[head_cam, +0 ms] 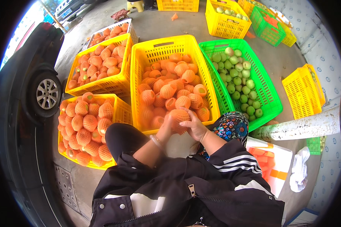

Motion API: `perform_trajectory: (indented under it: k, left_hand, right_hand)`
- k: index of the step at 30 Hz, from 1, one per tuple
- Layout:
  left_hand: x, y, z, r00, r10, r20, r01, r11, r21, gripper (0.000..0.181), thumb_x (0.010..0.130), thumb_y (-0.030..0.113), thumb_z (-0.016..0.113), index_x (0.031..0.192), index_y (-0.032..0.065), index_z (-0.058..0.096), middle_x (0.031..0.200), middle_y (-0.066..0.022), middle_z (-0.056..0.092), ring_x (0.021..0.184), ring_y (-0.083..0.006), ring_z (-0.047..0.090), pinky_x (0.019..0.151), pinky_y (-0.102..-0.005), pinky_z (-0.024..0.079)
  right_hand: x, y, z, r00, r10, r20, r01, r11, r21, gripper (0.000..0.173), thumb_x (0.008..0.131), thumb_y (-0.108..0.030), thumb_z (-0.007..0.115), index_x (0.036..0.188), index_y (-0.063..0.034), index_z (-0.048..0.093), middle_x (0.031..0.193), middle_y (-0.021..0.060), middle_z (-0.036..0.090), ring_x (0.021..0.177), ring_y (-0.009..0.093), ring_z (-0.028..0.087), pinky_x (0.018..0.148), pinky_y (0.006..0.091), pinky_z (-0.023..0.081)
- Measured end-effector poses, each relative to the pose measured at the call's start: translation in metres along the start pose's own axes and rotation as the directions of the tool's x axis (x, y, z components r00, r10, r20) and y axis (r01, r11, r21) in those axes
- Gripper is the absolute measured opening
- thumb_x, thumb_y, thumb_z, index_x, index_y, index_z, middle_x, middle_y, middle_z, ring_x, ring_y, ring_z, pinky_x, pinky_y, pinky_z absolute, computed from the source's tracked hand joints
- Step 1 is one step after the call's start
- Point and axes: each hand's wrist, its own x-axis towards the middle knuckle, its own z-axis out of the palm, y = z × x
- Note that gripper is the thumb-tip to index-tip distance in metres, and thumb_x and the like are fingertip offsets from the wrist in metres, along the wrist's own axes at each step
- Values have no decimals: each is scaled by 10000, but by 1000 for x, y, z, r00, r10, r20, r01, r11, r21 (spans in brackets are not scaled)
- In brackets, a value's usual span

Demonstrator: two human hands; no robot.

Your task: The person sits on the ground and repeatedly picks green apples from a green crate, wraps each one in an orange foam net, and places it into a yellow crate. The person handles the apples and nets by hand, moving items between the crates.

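Between my two hands is a round fruit in an orange foam net sleeve (179, 119), above the near edge of a yellow plastic crate (174, 42). My left hand (167, 124), blurred, closes on the fruit's left side, with a pale bangle on its wrist. On the fruit's right side, my right hand (193, 124) grips it with thumb and fingers. Many netted fruits (168, 90) fill the lower part of this crate. To its right, a green plastic crate (268, 93) holds bare green fruits (234, 81), piled mostly towards its left side.
Yellow crates (122, 110) of netted fruit stand on the left, near a dark parked car (22, 119). A white box with orange foam nets (280, 167), a white plastic bag (299, 170) and a rusty white pole (301, 127) are at right. More crates (227, 27) stand ahead.
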Motion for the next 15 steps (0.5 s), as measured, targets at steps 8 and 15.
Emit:
perform_trajectory:
  k: [8, 15]
  left_hand:
    - [4, -20, -10, 988, -80, -133, 115, 951, 285, 446, 1047, 403, 409, 1343, 73, 461, 1157, -111, 627, 962, -218, 641, 819, -330, 515]
    - [8, -34, -27, 993, -88, -80, 116, 869, 481, 447, 993, 355, 545, 1294, 32, 478, 1141, -141, 627, 912, -210, 672, 813, -359, 511]
  right_hand:
    - [45, -7, -40, 917, -110, -385, 185, 969, 165, 443, 890, -71, 605, 1315, -86, 482, 1239, 95, 591, 1145, 249, 583, 938, 433, 512]
    - [44, -37, -11, 894, -270, -359, 346, 923, 168, 753, 890, -135, 605, 1530, -91, 211, 1393, 159, 398, 1206, 277, 498, 1041, 407, 388]
